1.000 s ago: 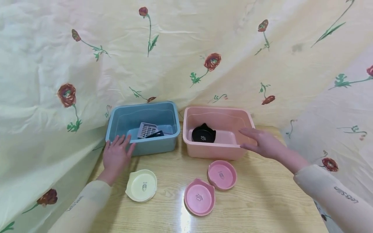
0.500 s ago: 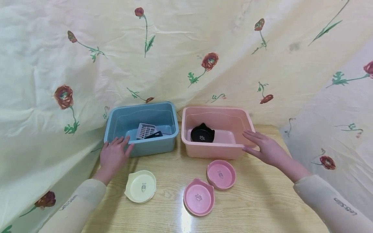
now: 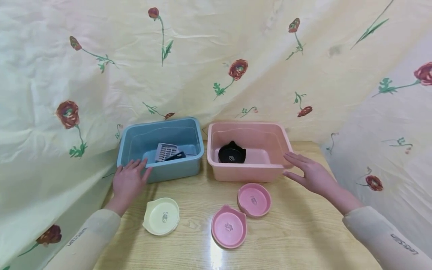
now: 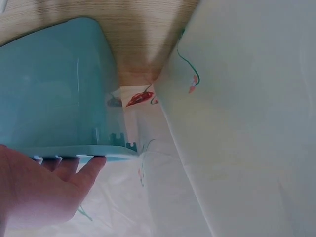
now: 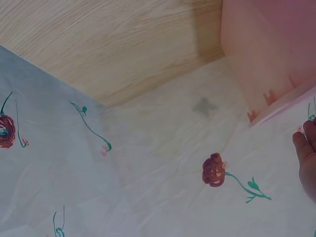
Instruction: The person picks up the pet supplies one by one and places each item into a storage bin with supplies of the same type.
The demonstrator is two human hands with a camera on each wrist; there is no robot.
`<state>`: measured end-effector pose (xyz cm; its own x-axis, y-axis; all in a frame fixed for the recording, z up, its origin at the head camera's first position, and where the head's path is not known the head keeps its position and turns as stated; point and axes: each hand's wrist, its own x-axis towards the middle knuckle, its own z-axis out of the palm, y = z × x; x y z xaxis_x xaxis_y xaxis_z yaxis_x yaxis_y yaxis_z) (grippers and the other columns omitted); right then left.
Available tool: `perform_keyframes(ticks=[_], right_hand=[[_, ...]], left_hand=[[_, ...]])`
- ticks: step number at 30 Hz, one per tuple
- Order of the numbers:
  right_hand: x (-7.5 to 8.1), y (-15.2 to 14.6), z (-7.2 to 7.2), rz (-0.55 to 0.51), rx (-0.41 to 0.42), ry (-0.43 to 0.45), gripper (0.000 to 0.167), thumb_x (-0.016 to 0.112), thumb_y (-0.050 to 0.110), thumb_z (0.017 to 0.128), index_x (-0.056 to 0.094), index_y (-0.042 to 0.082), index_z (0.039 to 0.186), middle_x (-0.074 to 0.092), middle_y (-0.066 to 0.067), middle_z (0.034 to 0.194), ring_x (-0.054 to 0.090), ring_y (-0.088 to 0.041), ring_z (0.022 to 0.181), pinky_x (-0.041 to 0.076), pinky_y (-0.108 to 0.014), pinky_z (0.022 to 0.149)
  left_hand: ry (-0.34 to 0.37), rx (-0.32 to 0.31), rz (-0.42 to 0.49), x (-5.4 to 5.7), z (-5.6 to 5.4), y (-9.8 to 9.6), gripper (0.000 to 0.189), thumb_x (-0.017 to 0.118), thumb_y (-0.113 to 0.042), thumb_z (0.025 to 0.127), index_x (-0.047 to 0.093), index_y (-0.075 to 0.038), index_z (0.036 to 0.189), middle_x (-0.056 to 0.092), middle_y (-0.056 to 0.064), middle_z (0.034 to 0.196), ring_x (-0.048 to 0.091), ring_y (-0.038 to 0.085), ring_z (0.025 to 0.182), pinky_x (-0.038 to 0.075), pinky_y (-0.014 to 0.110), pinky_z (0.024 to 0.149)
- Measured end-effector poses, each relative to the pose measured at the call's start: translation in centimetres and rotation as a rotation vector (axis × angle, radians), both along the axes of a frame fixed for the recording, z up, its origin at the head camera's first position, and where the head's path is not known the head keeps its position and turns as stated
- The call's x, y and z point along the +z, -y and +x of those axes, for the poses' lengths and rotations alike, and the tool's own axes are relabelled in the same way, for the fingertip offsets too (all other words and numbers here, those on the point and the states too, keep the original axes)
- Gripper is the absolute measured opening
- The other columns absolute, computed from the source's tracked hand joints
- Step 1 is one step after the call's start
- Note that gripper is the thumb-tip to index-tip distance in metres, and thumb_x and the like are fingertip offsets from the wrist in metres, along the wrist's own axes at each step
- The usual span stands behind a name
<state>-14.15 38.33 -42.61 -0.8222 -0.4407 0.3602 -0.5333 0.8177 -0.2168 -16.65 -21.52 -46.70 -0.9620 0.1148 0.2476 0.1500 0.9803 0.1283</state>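
My left hand (image 3: 128, 183) rests on the near rim of a blue litter box (image 3: 173, 170), at its left corner. In the left wrist view its fingertips (image 4: 94, 165) lie along the rim. A litter scoop (image 3: 167, 152) with a slotted head and a black handle (image 3: 176, 156) lie inside that box. At the right front corner of a pink litter box (image 3: 248, 173), my right hand (image 3: 310, 174) is held with straight, spread fingers; whether it touches the rim is unclear. A black cat-eared bowl (image 3: 231, 154) leans inside the pink box.
On the wooden table (image 3: 192, 247) in front of the boxes are a cream cat-eared bowl (image 3: 162, 216) and two pink bowls, one with a paw print (image 3: 229, 227) and one with a fish print (image 3: 254, 200). A flowered cloth (image 3: 189, 75) hangs behind and at the sides.
My right hand has moved slightly right, from over the pink box's rim to its corner. The left hand stays on the blue box. The whole view has shifted a little.
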Motion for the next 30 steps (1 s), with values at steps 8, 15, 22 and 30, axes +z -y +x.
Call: perform_keyframes(ticks=[8, 15, 22, 30], right_hand=[[0.4, 0.3, 1.1, -0.007, -0.003, 0.041, 0.065, 0.091, 0.019, 0.083, 0.067, -0.001, 0.14, 0.067, -0.025, 0.141, 0.068, -0.05, 0.122, 0.056, -0.067, 0.096], [0.7, 1.0, 3.4, -0.051, -0.029, 0.097, 0.061, 0.091, 0.019, 0.086, 0.07, 0.003, 0.14, 0.073, -0.017, 0.134, 0.078, -0.031, 0.104, 0.062, -0.054, 0.091], [-0.1, 1.4, 5.3, -0.138, -0.096, 0.267, 0.05, 0.085, 0.026, 0.094, 0.072, 0.007, 0.139, 0.077, -0.014, 0.127, 0.045, 0.01, 0.057, 0.053, -0.024, 0.074], [-3.1, 1.4, 4.1, -0.448, -0.093, 0.705, 0.055, 0.074, 0.021, 0.103, 0.058, -0.011, 0.146, 0.062, -0.028, 0.146, 0.063, -0.045, 0.132, 0.059, -0.024, 0.098]], left_hand=[[-0.028, -0.012, 0.006, -0.3, 0.0, 0.2, 0.047, 0.063, -0.037, 0.107, 0.067, -0.007, 0.144, 0.067, 0.026, 0.139, 0.061, 0.051, 0.133, 0.04, 0.073, 0.114], [-0.025, -0.002, 0.015, -0.6, 0.1, 0.2, 0.049, 0.062, -0.039, 0.108, 0.065, -0.009, 0.147, 0.066, 0.024, 0.142, 0.059, 0.049, 0.136, 0.037, 0.072, 0.118], [-0.02, 0.021, 0.021, -0.9, 0.2, 0.1, 0.052, 0.06, -0.042, 0.108, 0.063, -0.009, 0.149, 0.063, 0.025, 0.145, 0.055, 0.048, 0.141, 0.032, 0.071, 0.121], [-0.015, 0.035, 0.029, -1.2, 0.2, 0.2, 0.053, 0.059, -0.041, 0.109, 0.061, -0.009, 0.15, 0.061, 0.025, 0.147, 0.053, 0.048, 0.143, 0.03, 0.07, 0.123]])
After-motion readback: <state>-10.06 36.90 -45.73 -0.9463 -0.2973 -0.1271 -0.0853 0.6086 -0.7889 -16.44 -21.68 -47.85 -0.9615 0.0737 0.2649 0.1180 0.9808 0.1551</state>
